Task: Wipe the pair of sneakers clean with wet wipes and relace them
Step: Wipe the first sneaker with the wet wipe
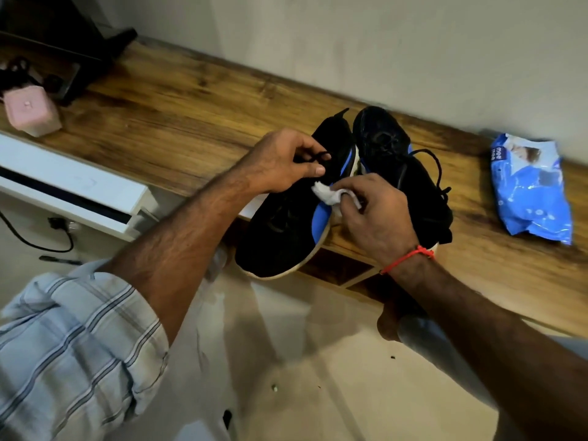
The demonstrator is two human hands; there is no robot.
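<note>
Two black sneakers with blue side panels sit side by side on the wooden surface, toes toward the wall. The left sneaker has its heel hanging over the front edge, and the right sneaker lies just beside it, touching near the toes. The left hand hovers over the left sneaker, fingers curled, pinching a black lace between thumb and fingers. The right hand, a red thread round its wrist, grips a crumpled white wipe and holds it at the gap between the two sneakers, right against the blue panel. The right sneaker's own lace trails loose over its side. Off to the right, well apart from the sneakers, lies a blue pack of wipes on the surface. Far left, a small pink box sits on the surface near some dark gear.
</note>
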